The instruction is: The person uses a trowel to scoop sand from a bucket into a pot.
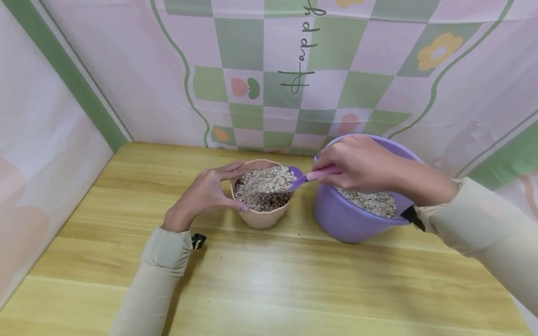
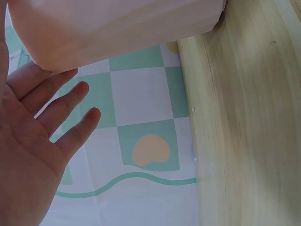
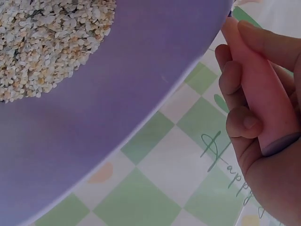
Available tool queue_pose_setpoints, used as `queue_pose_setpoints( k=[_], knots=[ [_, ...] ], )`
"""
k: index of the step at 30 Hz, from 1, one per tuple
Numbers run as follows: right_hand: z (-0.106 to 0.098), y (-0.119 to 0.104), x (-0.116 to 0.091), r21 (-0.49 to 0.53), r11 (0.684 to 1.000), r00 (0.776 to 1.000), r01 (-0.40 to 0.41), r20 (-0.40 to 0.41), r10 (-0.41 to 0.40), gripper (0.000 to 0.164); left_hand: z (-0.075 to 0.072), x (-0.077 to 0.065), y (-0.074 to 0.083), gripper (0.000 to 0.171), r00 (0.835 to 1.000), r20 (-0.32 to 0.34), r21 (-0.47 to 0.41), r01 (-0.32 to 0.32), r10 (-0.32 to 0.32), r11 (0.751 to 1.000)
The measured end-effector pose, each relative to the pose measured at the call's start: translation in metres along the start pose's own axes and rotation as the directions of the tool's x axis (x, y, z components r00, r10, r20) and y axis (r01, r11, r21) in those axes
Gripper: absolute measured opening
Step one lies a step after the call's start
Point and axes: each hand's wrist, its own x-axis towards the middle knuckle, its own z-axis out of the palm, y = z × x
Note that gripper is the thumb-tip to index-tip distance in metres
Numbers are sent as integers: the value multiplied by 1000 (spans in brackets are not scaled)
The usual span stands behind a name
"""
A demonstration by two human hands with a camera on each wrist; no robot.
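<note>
The right hand [image 1: 355, 163] wraps its fingers round the scoop [image 1: 299, 180], whose gravel [image 1: 273, 179] lies ahead of them, over the pot [image 1: 265, 219]. The left hand [image 1: 206, 193], fingers spread wide, has the pot between thumb and forefinger: best steady it there and tip slowly over its middle.

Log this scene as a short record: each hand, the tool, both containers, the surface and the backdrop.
Left hand: touching the rim of the peach pot, thumb at the near side
Right hand: gripping the pink handle of the scoop
Scoop: purple head over the pot, bearing pale grit
Peach pot: upright, grit inside
Purple bucket: right of the pot, grit inside
Surface: wood-grain table
Backdrop: checked cloth reading "Happy"
</note>
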Motion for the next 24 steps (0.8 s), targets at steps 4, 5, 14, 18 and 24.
queue_pose_setpoints(
  k=[4, 5, 14, 18, 24],
  knots=[
    [1, -1, 2, 7, 999, 999, -36, 22, 36, 5, 1, 0, 0, 98, 1000, -6, -11, -2, 2, 1000],
    [1, -2, 3, 11, 999, 998, -47, 29, 47, 5, 2, 0, 0, 98, 1000, -7, -13, -3, 3, 1000],
    [-6, -7, 9, 5, 998, 996, -62, 70, 62, 7, 2, 2, 0, 98, 1000, -1, 16, -11, 11, 1000],
    [-10, -10, 14, -28, 998, 995, -54, 83, 56, 11, 2, 2, 1, 97, 1000, -1, 19, -18, 18, 1000],
    [-14, -18, 23, -83, 995, 993, -46, 107, 55, 14, 2, 1, -1, 95, 1000, -8, 5, -16, 16, 1000]
  ],
)
